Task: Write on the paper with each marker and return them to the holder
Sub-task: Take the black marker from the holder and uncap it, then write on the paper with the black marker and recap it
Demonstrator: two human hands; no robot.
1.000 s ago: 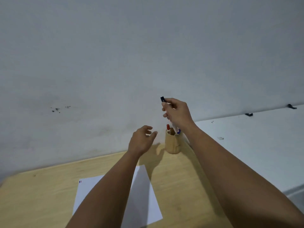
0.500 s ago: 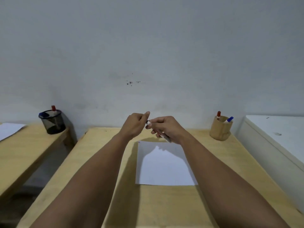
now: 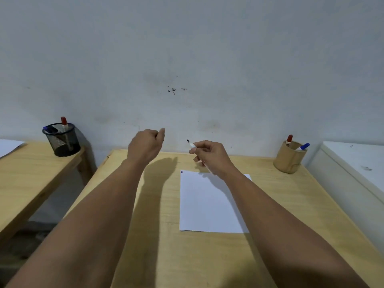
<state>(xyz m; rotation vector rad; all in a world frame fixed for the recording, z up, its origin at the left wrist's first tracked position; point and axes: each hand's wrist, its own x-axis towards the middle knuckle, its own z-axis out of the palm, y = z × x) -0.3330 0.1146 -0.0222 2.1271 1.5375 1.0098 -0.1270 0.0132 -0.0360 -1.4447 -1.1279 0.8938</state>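
Observation:
My right hand [image 3: 212,156] grips a white marker [image 3: 192,144] whose bare black tip points up and to the left, above the far edge of the white paper [image 3: 207,202]. My left hand [image 3: 145,147] hovers to the left of it with its fingers closed; the marker's cap is hidden inside them. A tiny red and blue mark sits at the paper's far left corner. The wooden holder [image 3: 287,163] stands at the table's far right and holds a red-capped marker [image 3: 289,139] and a blue-capped marker [image 3: 304,146].
The wooden table [image 3: 280,204] bears the paper and holder, against a grey wall. A second table [image 3: 31,175] on the left carries a black mesh cup [image 3: 62,141] with markers and a sheet of paper. A white cabinet [image 3: 357,163] stands on the right.
My right hand lifted the black marker from the holder and brought it over the paper. My left hand met it, pulled the cap off and moved away left. The view swung left.

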